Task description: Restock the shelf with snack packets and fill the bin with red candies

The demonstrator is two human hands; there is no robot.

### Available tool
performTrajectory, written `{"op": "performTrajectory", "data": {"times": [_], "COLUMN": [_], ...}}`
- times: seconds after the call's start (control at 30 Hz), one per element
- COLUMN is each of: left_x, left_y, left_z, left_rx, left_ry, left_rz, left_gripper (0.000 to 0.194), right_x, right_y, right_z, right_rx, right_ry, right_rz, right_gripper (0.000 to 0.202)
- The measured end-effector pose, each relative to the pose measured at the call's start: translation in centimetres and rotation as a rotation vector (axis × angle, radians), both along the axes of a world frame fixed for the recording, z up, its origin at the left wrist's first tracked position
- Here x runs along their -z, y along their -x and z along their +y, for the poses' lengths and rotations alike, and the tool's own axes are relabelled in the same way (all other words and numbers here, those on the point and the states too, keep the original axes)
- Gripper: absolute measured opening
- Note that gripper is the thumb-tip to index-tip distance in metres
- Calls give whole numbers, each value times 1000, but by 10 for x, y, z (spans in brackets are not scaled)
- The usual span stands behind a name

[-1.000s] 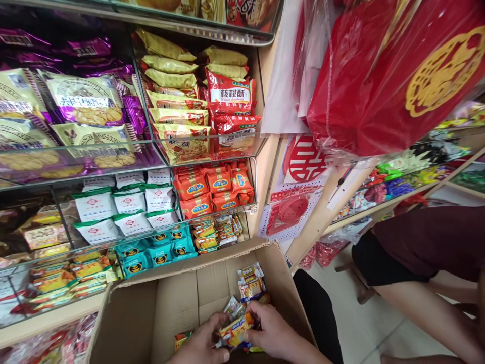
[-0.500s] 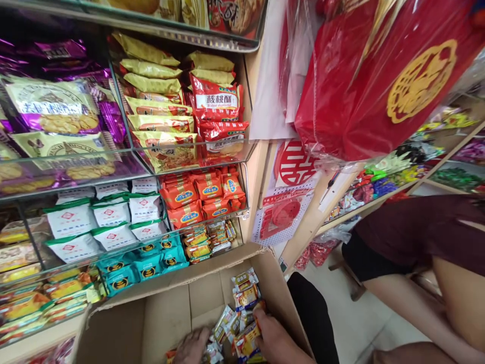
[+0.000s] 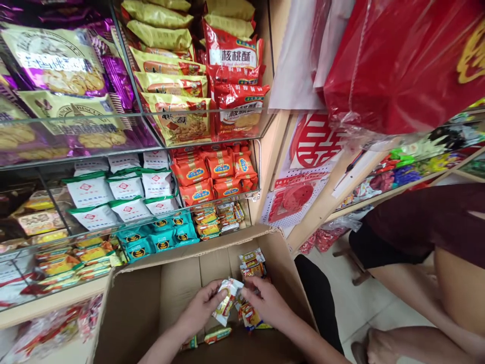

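Note:
Inside a cardboard box (image 3: 178, 283), both of my hands are close together above small wrapped snacks. My left hand (image 3: 200, 306) pinches a white and yellow snack packet (image 3: 227, 302) between thumb and fingers. Bent fingers of my right hand (image 3: 267, 301) close on the packets at its right end; exactly which ones is partly hidden. Below and behind the right hand lies a cluster of snack packets (image 3: 253, 264) along the box's right side. A green and orange packet (image 3: 217, 334) rests on the box floor nearer me.
Shelves behind the box hold red walnut shortbread bags (image 3: 237, 55), orange packets (image 3: 195, 169), white-green packets (image 3: 89, 189) and teal packets (image 3: 138, 247). A red plastic-wrapped bag (image 3: 397, 65) hangs at upper right. Another person (image 3: 413, 227) sits low on the right.
My hands have risen from the box floor and come together, with a snack packet now lifted between them. The view has shifted, so the shelves appear higher.

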State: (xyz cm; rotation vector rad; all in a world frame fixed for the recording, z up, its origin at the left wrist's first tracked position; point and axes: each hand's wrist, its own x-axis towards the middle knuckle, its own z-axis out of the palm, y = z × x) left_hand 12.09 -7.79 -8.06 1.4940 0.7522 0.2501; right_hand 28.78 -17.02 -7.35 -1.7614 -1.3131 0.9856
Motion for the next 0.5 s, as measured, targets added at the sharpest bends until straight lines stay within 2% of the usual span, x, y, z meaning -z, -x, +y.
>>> {"op": "performTrajectory", "data": {"times": [0.1,0.17,0.23,0.33,0.43,0.5], "left_x": [-13,-15,-12,-3,4,4], "left_y": [-8,-9,-6,-1,-2,-4], "left_z": [-8,-14,-17,-20,-22,-25], "left_rx": [-38,-104,-196,-283,-326,-441], "left_ry": [52,85,163,241,292,355], "left_rz": [-64,-99,-152,-214,-258,-279], "left_gripper": [47,54,50,34,33,32], "right_x": [-8,-10,-9,-4,0,0], "right_y": [7,10,11,12,15,18], "right_z": [11,13,11,7,7,9], "right_rx": [11,54,131,174,240,303], "right_ry": [-22,-10,28,55,-27,-79], "right_rz": [318,489,625,743,828,965], "right_gripper": [32,29,27,29,29,30]}}
